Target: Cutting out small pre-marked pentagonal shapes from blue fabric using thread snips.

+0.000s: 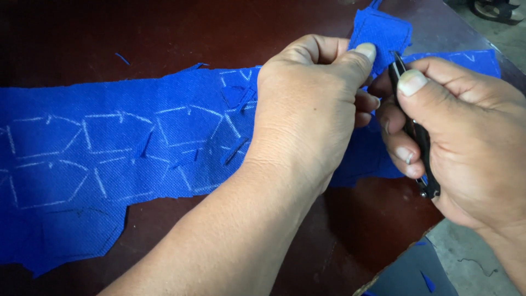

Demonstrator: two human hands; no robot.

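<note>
With the left hand [312, 104] pinching the blue cloth [109, 148] on the bench [164, 33] and the right hand [460, 137] gripping small snips [415, 129] beside those fingertips, a slip might have nicked a finger, I thought.

Left hand [307, 104] pinches a small blue fabric piece [382, 34] – right hand [466, 137] grips black snips [415, 131], probably closed, beside it. Chalk-marked blue cloth [109, 153] lies on dark table [164, 33].
</note>
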